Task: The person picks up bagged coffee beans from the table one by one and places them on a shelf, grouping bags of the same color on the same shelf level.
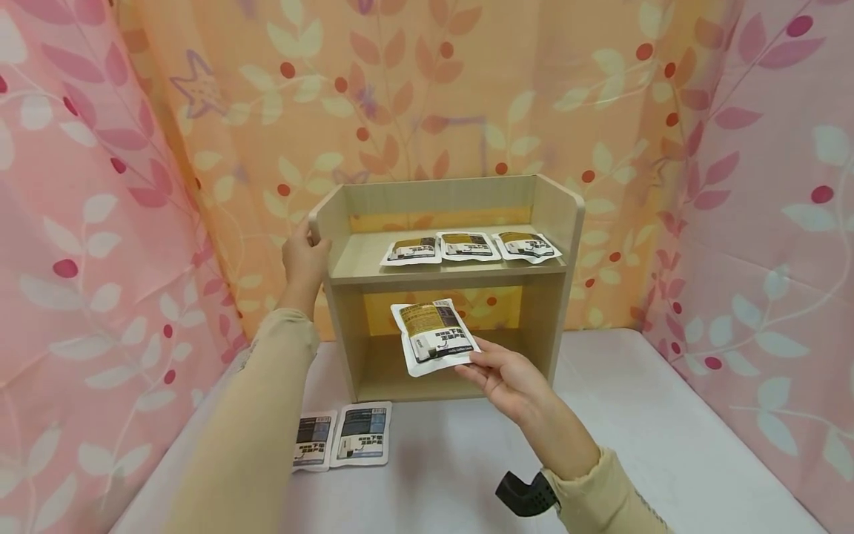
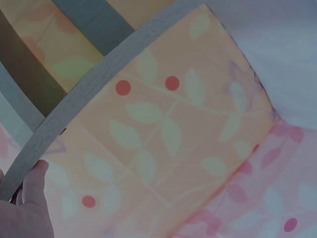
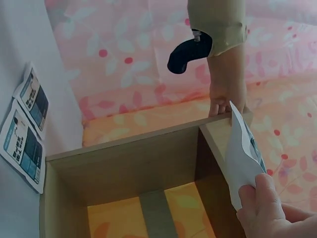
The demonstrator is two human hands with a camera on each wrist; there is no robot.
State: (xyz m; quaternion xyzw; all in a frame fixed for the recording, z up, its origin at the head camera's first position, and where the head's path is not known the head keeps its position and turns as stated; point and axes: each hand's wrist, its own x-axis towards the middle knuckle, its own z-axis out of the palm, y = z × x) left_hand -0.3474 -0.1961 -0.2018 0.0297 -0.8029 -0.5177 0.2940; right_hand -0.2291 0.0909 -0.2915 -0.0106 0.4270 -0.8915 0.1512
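Observation:
My right hand (image 1: pixel 510 378) pinches a white pouch (image 1: pixel 437 337) with a gold and white label by its lower right corner. It holds the pouch in front of the lower compartment of a small wooden shelf (image 1: pixel 448 280). In the right wrist view the pouch (image 3: pixel 240 163) appears nearly edge-on, between thumb and fingers. My left hand (image 1: pixel 305 263) grips the upper front edge of the shelf's left side panel. The left wrist view shows that hand (image 2: pixel 29 210) around the panel edge (image 2: pixel 106 74). Three similar gold-labelled pouches (image 1: pixel 469 246) lie in a row on the upper board.
Two pouches with dark blue labels (image 1: pixel 362 434) lie side by side on the white tabletop (image 1: pixel 454 475), left of and before the shelf. A patterned orange curtain (image 1: pixel 427 89) hangs behind, with pink curtains (image 1: pixel 80 259) at both sides. A black wrist mount (image 1: pixel 525 495) sticks out from the right sleeve.

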